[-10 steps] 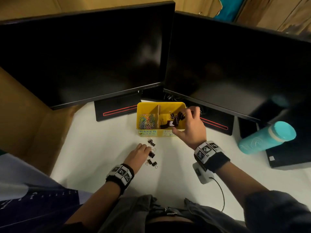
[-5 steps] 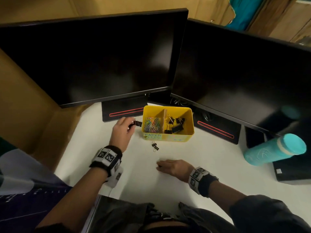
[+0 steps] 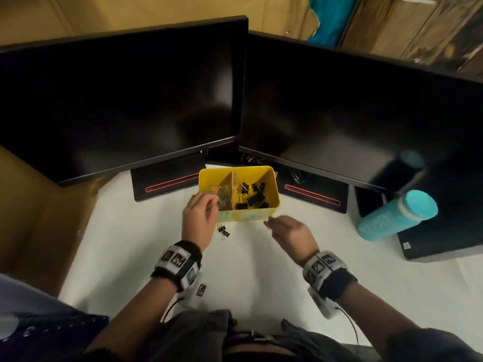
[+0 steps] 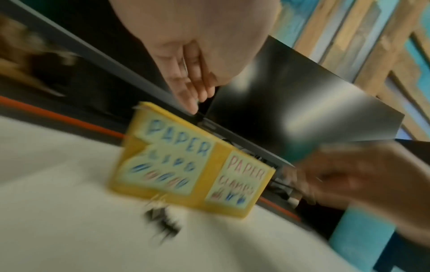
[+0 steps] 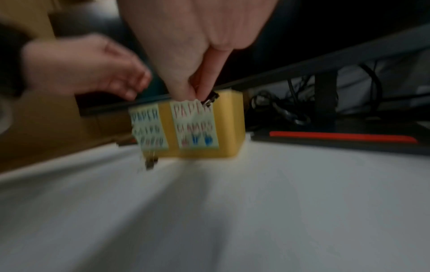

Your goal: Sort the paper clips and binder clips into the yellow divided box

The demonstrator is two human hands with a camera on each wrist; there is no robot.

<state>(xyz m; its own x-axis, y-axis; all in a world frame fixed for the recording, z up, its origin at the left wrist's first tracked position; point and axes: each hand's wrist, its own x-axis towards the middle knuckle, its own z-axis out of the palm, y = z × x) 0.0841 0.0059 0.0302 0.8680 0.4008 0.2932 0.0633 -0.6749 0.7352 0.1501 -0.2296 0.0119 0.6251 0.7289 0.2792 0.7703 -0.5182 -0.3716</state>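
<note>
The yellow divided box [image 3: 271,188] stands on the white table under the monitors. Its left part holds coloured paper clips [image 3: 218,193], its right part black binder clips [image 3: 254,198]. My left hand [image 3: 211,205] hovers over the box's front left corner, thumb lying against the fingers [image 4: 186,88]; blur hides whether it holds anything. My right hand [image 3: 269,222] is just off the box's front right corner and pinches a small black binder clip [image 5: 210,98] between thumb and forefinger. Two or three binder clips [image 3: 223,231] lie on the table by the front left corner.
Two dark monitors [image 3: 130,100] with red-striped bases [image 3: 312,195] stand close behind the box, with cables [image 5: 291,110] beneath them. A teal bottle [image 3: 394,218] lies at the right against a black case. Brown cardboard [image 3: 39,205] borders the table's left side.
My left hand has moved from the box's left side to above its front left corner. My right hand has lifted off the table towards the box's front right corner.
</note>
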